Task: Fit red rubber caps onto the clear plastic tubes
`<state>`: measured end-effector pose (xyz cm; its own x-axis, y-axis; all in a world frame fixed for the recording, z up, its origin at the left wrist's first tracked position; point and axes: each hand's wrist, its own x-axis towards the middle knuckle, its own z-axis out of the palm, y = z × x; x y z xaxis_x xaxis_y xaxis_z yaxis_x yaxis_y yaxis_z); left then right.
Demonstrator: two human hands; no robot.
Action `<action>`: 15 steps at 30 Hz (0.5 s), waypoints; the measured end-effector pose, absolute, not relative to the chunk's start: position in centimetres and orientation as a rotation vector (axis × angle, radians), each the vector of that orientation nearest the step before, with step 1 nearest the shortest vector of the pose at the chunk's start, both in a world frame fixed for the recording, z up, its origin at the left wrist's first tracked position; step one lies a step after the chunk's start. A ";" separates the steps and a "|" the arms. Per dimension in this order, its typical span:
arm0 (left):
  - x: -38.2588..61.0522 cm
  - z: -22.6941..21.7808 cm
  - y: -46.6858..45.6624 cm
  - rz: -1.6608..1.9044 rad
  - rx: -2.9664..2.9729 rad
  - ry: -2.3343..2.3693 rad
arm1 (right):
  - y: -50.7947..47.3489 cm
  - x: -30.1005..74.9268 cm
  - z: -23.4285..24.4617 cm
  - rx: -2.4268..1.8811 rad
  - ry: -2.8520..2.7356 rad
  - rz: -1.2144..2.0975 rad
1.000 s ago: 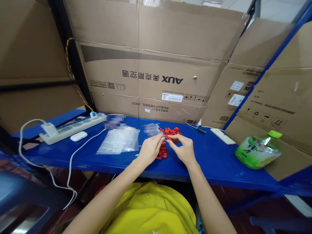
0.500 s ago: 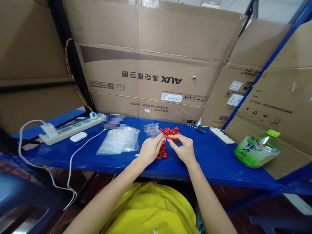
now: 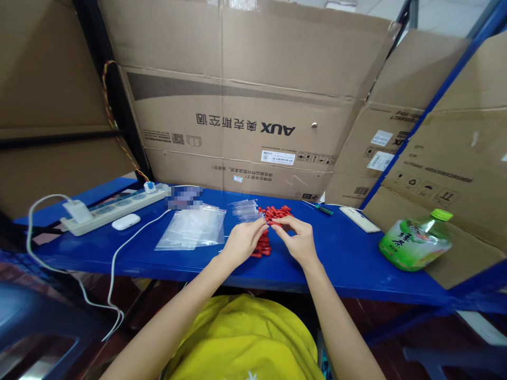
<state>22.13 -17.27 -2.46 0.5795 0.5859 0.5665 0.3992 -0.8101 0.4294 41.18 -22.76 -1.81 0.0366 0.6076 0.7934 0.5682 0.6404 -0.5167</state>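
Over the blue table [image 3: 340,253], both of my hands meet fingertip to fingertip. My right hand [image 3: 299,237] pinches a small red rubber bulb [image 3: 274,224] between thumb and fingers. Closed in a pinch against it, my left hand [image 3: 243,241] hides whatever it grips. Just beyond the fingers lies a loose pile of red rubber bulbs [image 3: 280,211]. To its left is a bundle of thin clear tubes [image 3: 243,210]. Several red-ended pieces [image 3: 262,248] lie in a row below my hands, partly covered by my left hand.
Clear plastic bags [image 3: 192,228] lie left of the tubes. Farther left are a white case [image 3: 125,221], a power strip [image 3: 119,208] and a white cable. On the right are a screwdriver [image 3: 322,209], a phone [image 3: 359,219] and a green bottle [image 3: 414,243]. Cardboard [image 3: 237,95] walls the back.
Both hands stay together with the fingertips shifting only slightly around the red bulb. The whole view has moved a little; the objects on the table lie as before.
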 end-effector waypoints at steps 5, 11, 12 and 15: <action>21.9 -2.4 -17.3 1.036 2.593 0.802 | -22.8 41.2 -1.8 -1.002 -1.616 0.074; 21.8 -2.0 -17.5 1.005 2.619 0.817 | -22.8 41.4 -1.8 -1.010 -1.621 0.119; 21.8 -2.0 -17.5 1.004 2.620 0.816 | -22.8 41.4 -1.9 -1.012 -1.620 0.126; 21.7 -2.0 -17.5 0.999 2.632 0.812 | -22.7 41.4 -1.9 -1.018 -1.619 0.150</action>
